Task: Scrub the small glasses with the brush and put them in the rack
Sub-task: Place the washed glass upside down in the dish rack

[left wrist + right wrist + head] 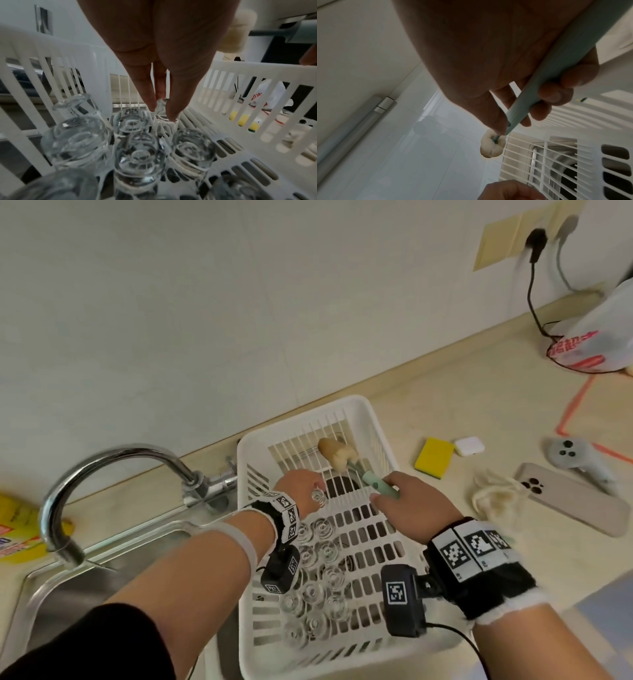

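- Looking down through the head view, I saw my left hand [301, 487] over the white rack [371, 419] in the middle of the frame, its fingertips pinching one small glass [318, 497] held upside down.
- In the left wrist view the fingers [147, 86] were nearly straight and drawn close together, closed on the base of that glass [161, 108], whose rim touched or almost touched the rack floor [228, 146] at the far end of the row of glasses.
- My right hand [407, 505] sat just right of centre, curled round the pale green handle of the brush [342, 460]; its cream sponge head pointed to the upper part of the frame, over the far end of the rack.
- The right wrist view showed the thumb and fingers [549, 93] wrapped round the handle [556, 70], with the sponge head [491, 146] hanging free of the rack wall [539, 162] in the lower middle.
- The other small glasses [318, 583] stood upside down, packed together, in the lower left part of the rack; I could not count them surely.
- The tap [113, 470] curved over the sink [68, 604] at the left of the frame, with a yellow packet [17, 529] at the far left edge.
- On the counter [479, 392] to the right lay a yellow sponge [434, 457], a small white box [469, 445], a crumpled cloth [496, 501], a phone [575, 501] face down and a grey controller [575, 460].
- A plastic bag [596, 337] with red print sat at the upper right, below a wall socket [513, 237] with a black plug in it.
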A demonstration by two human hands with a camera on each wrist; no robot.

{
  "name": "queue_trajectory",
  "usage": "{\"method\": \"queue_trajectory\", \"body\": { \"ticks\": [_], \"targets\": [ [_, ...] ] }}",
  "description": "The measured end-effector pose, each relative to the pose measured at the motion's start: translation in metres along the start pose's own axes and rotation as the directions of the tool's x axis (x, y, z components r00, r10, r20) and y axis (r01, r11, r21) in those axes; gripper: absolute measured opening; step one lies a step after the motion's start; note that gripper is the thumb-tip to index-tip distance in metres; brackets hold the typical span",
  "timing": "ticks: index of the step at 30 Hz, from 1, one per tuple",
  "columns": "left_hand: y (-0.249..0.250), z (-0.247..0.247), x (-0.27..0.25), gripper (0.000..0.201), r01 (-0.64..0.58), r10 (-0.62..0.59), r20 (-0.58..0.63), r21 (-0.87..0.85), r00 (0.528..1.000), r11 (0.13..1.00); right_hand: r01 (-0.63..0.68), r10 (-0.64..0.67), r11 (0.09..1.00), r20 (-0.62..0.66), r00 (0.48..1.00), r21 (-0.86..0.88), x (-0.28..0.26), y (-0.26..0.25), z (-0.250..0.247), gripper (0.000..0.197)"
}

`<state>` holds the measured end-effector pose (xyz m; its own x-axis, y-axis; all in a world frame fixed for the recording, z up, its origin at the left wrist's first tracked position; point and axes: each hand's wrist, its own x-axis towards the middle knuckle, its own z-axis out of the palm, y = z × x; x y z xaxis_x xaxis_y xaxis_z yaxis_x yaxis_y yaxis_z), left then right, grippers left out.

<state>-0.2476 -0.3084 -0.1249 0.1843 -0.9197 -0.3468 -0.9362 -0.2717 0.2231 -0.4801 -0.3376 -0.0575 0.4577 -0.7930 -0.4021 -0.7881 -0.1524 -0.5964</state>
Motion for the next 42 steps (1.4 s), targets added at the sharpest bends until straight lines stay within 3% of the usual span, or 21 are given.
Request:
{"method": "queue_trajectory", "body": {
  "ticks": [11, 17, 21, 26, 29, 35, 38, 42],
  "targets": [
    [-0.002, 0.001, -0.017, 0.034, 0.008, -0.004, 0.046, -0.073, 0.999, 0.997, 0.049, -0.048, 0.998, 0.041, 0.998, -0.026, 0.006, -0.01, -0.002, 0.032],
    [-0.03, -0.026, -0.066, 0.025, 0.068, -0.097, -0.1, -0.257, 0.99, 0.964, 0.118, -0.111, 0.99, 0.087, 0.99, -0.079, -0.005, -0.043, 0.002, 0.023],
    [-0.074, -0.041, -0.132, 0.017, 0.167, -0.254, -0.218, -0.353, 0.942, 0.921, 0.238, -0.204, 0.955, 0.188, 0.961, -0.178, -0.016, -0.087, 0.025, 0.026],
    [-0.153, -0.029, -0.244, 0.015, 0.332, -0.473, -0.22, -0.471, 0.853, 0.817, 0.447, -0.335, 0.84, 0.355, 0.873, -0.307, -0.032, -0.151, 0.092, 0.03],
    [-0.202, -0.003, -0.318, 0.014, 0.439, -0.611, -0.187, -0.542, 0.769, 0.717, 0.516, -0.378, 0.806, 0.417, 0.826, -0.291, -0.05, -0.186, 0.149, 0.026],
    [-0.278, 0.057, -0.445, 0.008, 0.564, -0.811, -0.162, -0.642, 0.563, 0.519, 0.513, -0.376, 0.837, 0.48, 0.793, -0.191, -0.108, -0.241, 0.266, 0.014],
    [-0.308, 0.076, -0.489, 0.012, 0.58, -0.853, -0.139, -0.678, 0.502, 0.452, 0.508, -0.4, 0.855, 0.492, 0.773, -0.104, -0.132, -0.258, 0.32, 0.009],
    [-0.341, 0.094, -0.532, 0.011, 0.582, -0.923, -0.111, -0.746, 0.369, 0.323, 0.553, -0.425, 0.83, 0.56, 0.711, -0.072, -0.149, -0.289, 0.368, 0.007]
  ]
}}
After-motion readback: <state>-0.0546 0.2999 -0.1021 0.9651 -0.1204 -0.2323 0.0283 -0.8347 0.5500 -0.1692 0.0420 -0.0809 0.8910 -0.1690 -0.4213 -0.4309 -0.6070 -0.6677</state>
